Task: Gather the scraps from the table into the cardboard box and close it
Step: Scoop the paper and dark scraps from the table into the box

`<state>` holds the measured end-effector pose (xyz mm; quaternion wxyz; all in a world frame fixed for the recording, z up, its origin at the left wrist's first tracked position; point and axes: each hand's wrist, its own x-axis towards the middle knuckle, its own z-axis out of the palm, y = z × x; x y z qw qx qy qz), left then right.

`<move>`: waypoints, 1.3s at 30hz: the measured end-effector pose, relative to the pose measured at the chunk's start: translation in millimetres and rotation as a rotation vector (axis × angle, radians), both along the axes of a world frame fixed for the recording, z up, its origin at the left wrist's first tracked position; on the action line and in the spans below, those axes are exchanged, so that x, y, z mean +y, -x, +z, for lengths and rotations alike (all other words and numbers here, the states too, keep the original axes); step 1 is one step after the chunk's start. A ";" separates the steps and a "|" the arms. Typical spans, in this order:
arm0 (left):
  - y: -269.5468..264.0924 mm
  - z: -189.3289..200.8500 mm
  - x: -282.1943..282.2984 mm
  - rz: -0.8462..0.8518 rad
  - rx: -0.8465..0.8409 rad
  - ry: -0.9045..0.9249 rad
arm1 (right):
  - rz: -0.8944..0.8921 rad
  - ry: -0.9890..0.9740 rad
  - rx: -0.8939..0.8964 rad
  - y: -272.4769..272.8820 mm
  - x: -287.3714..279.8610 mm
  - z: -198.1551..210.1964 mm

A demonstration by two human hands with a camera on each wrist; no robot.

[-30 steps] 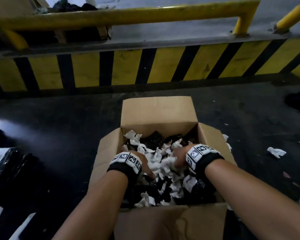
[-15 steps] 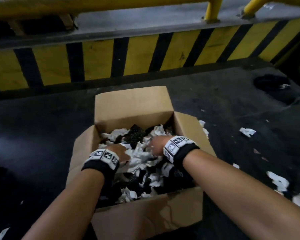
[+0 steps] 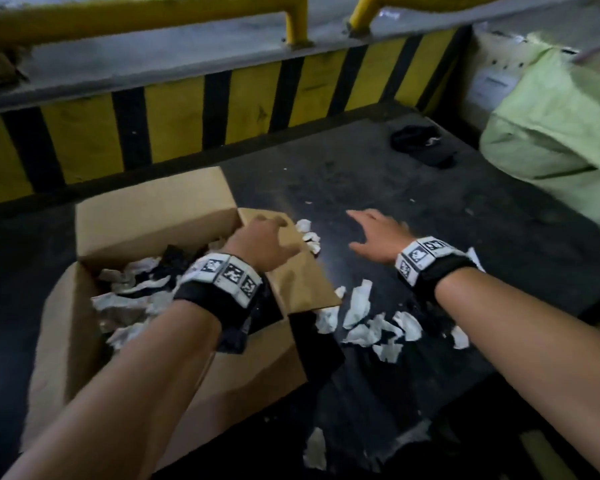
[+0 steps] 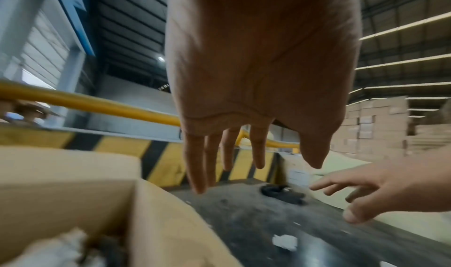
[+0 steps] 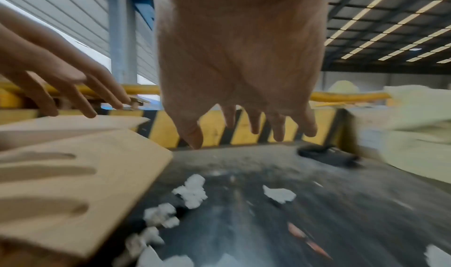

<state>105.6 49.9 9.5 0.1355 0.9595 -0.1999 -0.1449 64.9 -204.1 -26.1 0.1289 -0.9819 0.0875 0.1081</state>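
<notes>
The open cardboard box (image 3: 153, 209) stands at the left, holding white and black scraps (image 3: 132, 289). My left hand (image 3: 274, 226) hovers just above the box's right flap (image 3: 302, 278), fingers straight and empty, as the left wrist view (image 4: 231, 165) shows. To the right of the box, my right hand (image 3: 364, 230) is over the dark table with fingers spread and nothing in it. Loose white scraps (image 3: 364, 317) lie on the table near the flap, below my right wrist; the right wrist view also shows these scraps (image 5: 192, 192).
A yellow-and-black striped barrier (image 3: 257, 109) with a yellow rail runs along the far side. A pale green sack (image 3: 551, 133) sits at the far right. A black item (image 3: 420, 143) lies near it. One more white scrap (image 3: 316, 448) lies by the near edge.
Both hands have come up out of the scraps in the box and moved right. The right hand is now out over the table, and the view has swung right.
</notes>
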 end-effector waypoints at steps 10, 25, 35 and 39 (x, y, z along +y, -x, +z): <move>117.1 -158.1 -161.5 -0.043 0.313 0.032 | -0.460 -0.172 0.286 149.8 -146.4 -144.6; 120.4 -280.9 -171.7 -0.016 -0.051 0.010 | -0.110 0.063 -0.250 137.7 -131.5 -250.1; 82.1 -275.6 -184.0 -0.024 -0.044 0.215 | -0.080 -0.051 -0.151 109.5 -141.0 -233.2; 72.7 -237.7 -200.8 -0.004 -0.053 0.307 | -0.208 -0.225 -0.238 90.6 -145.8 -197.4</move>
